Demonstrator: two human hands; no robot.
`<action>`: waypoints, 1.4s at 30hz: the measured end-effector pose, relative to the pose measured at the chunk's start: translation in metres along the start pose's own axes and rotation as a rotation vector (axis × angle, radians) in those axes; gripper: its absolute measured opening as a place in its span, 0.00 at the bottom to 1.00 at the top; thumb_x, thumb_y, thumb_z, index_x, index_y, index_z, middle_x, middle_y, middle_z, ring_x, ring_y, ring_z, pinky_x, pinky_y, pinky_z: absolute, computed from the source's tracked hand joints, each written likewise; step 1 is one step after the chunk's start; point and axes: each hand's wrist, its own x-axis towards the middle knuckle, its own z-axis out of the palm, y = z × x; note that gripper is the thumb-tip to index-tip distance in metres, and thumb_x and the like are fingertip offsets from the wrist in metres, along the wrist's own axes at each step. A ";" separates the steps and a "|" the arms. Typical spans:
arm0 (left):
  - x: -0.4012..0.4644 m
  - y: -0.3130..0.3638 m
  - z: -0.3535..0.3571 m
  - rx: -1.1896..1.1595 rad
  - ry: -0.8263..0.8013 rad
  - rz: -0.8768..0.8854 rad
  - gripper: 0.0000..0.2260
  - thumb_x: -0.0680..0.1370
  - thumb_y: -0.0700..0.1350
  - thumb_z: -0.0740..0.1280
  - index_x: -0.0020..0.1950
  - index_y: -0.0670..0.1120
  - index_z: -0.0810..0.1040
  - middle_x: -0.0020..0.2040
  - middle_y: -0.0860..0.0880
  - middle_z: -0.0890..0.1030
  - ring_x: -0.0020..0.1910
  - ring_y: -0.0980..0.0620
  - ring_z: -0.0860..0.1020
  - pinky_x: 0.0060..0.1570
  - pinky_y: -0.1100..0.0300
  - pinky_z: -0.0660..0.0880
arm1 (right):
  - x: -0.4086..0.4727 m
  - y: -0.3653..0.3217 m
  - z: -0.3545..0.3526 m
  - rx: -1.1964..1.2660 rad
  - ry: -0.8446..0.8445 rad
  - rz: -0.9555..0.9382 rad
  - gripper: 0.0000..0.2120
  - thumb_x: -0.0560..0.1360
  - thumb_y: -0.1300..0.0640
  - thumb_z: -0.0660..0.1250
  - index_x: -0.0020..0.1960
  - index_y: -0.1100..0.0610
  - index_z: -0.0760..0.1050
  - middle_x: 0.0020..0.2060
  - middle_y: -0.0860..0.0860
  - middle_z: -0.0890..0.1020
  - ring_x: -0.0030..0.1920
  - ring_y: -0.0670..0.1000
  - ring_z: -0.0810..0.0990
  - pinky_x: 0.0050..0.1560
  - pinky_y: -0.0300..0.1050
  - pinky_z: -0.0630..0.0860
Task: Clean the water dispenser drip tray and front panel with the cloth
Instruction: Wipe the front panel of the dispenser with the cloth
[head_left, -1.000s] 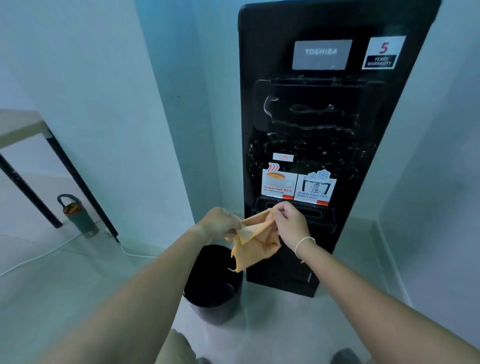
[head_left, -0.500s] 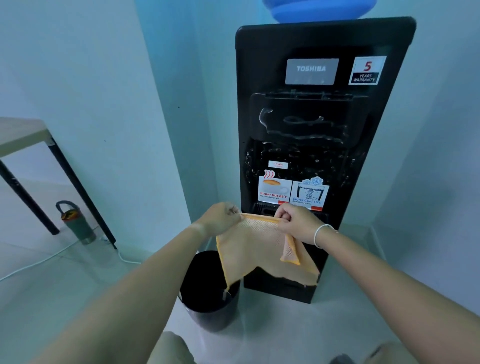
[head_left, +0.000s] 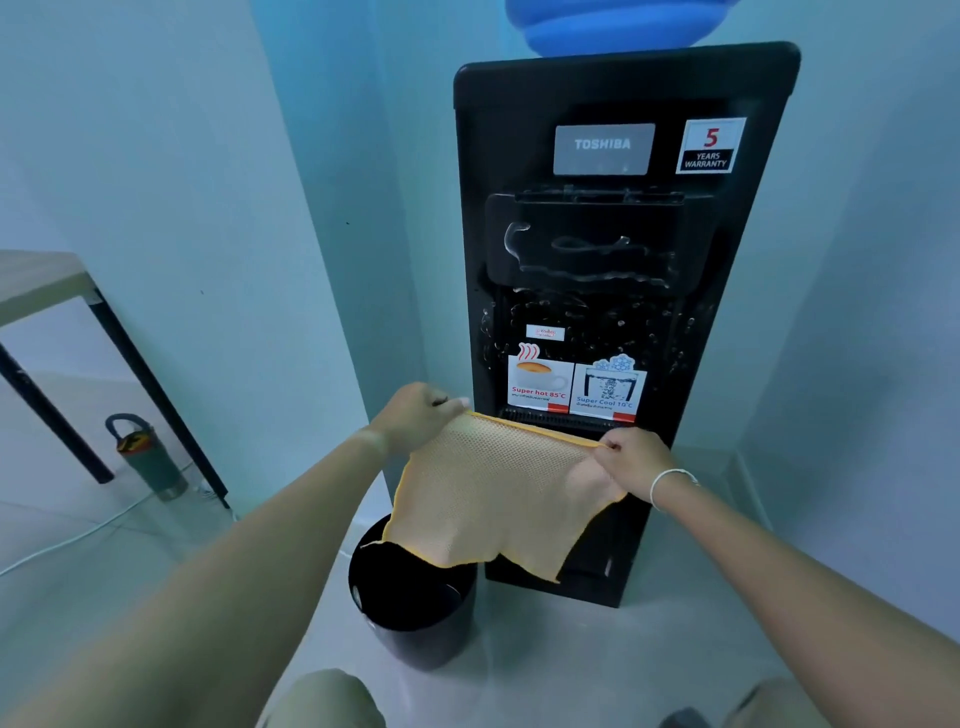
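A black water dispenser (head_left: 613, 93) stands in the corner with a blue bottle on top. Its front panel (head_left: 587, 244) is streaked and beaded with water. The drip tray (head_left: 550, 417) shows as a dark grille just under the two stickers, partly hidden by the cloth. An orange mesh cloth (head_left: 488, 493) hangs spread out in front of the tray. My left hand (head_left: 421, 415) pinches its upper left corner. My right hand (head_left: 631, 460) pinches its upper right corner. The cloth touches nothing else that I can see.
A black waste bin (head_left: 415, 623) stands on the floor left of the dispenser's base, under the cloth. A green flask (head_left: 148, 457) and a white cable lie by a table leg (head_left: 150, 395) at the left. Walls close in on both sides.
The bunched cloth has been pulled open between my hands into a flat sheet. My hands moved apart. The view tilted up, bringing the blue bottle into sight.
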 end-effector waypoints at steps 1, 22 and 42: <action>0.001 0.000 0.002 -0.020 0.031 -0.035 0.23 0.79 0.50 0.62 0.28 0.46 0.58 0.28 0.48 0.58 0.27 0.52 0.57 0.25 0.63 0.54 | 0.000 -0.003 0.000 0.025 -0.010 0.034 0.11 0.73 0.57 0.61 0.33 0.57 0.68 0.31 0.55 0.71 0.32 0.52 0.69 0.33 0.43 0.65; -0.009 0.041 0.043 -0.751 -0.373 -0.196 0.08 0.76 0.44 0.68 0.50 0.41 0.81 0.38 0.49 0.82 0.37 0.55 0.79 0.44 0.63 0.75 | -0.021 -0.070 0.003 0.979 -0.288 0.374 0.22 0.81 0.50 0.50 0.63 0.64 0.71 0.44 0.53 0.78 0.62 0.58 0.74 0.60 0.54 0.70; -0.009 0.047 0.011 -0.666 -0.256 -0.177 0.13 0.65 0.37 0.57 0.43 0.42 0.80 0.36 0.45 0.79 0.36 0.50 0.77 0.36 0.62 0.74 | -0.030 0.005 0.047 0.569 -0.401 0.179 0.30 0.73 0.60 0.64 0.73 0.50 0.59 0.73 0.49 0.63 0.71 0.53 0.62 0.65 0.54 0.65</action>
